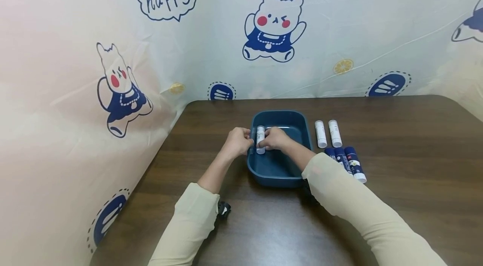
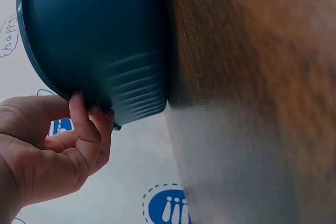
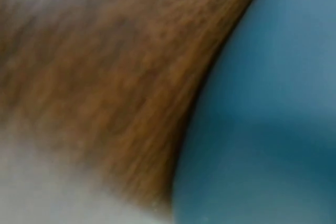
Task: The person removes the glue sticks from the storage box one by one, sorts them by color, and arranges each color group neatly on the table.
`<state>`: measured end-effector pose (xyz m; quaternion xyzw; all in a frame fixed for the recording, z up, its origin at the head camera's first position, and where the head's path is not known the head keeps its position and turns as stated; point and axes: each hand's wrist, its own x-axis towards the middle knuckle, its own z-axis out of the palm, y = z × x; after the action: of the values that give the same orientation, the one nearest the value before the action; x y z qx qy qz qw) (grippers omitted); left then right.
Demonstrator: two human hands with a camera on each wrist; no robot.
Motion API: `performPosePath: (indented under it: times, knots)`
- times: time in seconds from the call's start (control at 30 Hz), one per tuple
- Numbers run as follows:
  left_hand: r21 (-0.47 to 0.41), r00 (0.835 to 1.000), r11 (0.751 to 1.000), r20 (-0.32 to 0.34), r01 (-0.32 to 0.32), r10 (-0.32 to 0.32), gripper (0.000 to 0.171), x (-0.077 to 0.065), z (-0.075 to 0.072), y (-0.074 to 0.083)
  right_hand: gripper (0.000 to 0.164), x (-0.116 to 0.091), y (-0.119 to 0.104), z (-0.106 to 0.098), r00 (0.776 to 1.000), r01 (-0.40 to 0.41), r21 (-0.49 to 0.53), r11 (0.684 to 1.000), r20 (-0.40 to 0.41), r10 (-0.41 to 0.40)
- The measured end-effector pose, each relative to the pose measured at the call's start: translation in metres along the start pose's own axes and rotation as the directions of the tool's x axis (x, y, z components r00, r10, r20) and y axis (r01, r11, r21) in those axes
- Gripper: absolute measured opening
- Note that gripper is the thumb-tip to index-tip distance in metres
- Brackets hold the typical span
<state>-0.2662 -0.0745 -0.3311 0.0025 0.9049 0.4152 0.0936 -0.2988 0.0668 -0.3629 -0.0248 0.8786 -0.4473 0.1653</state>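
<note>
A blue rectangular bin [image 1: 277, 181] stands on the table, with a white glue stick [image 1: 260, 134] inside along its left wall. My right hand [image 1: 276, 138] reaches over the bin's right side and pinches the glue stick by its middle. At the bin's left rim, my left hand [image 1: 238, 142] grips the edge. The left wrist view shows that hand's curled fingers [image 2: 86, 132] against the outer wall under the rim. Only the blurred bin wall [image 3: 262, 129] and table appear in the right wrist view; the right hand is out of it.
Two white glue sticks [image 1: 334, 133] lie to the right of the bin. Nearer me are several dark blue glue sticks [image 1: 354, 163], partly covered by the right sleeve [image 1: 339, 186]. A printed cloth [image 1: 320, 27] hangs behind the brown table [image 1: 415, 153].
</note>
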Motion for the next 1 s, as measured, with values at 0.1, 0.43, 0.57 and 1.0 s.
performPosePath:
  times: [0.1, 0.43, 0.57, 1.0]
  knots:
    - [-0.006, 1.000, 1.000, -0.003, 0.004, -0.004, 0.040, 0.000, -0.001, 0.000, 0.057, 0.000, 0.000, 0.000, 1.000, -0.010, 0.048, 0.999, 0.010, 0.010]
    - [-0.009, 1.000, 1.000, 0.007, 0.016, -0.016, 0.042, -0.001, -0.001, -0.001, 0.064, -0.002, 0.000, -0.003, 0.997, -0.072, 0.229, 0.971, 0.058, 0.060]
    - [-0.001, 1.000, 1.000, 0.004, 0.011, -0.011, 0.041, -0.001, -0.001, -0.001, 0.063, -0.002, 0.000, -0.004, 0.995, -0.094, 0.295, 0.951, 0.072, 0.076]
    - [0.003, 1.000, 1.000, -0.009, -0.001, 0.001, 0.041, -0.002, -0.001, 0.000, 0.060, -0.003, -0.003, -0.015, 0.981, -0.180, 0.583, 0.792, 0.169, 0.099]
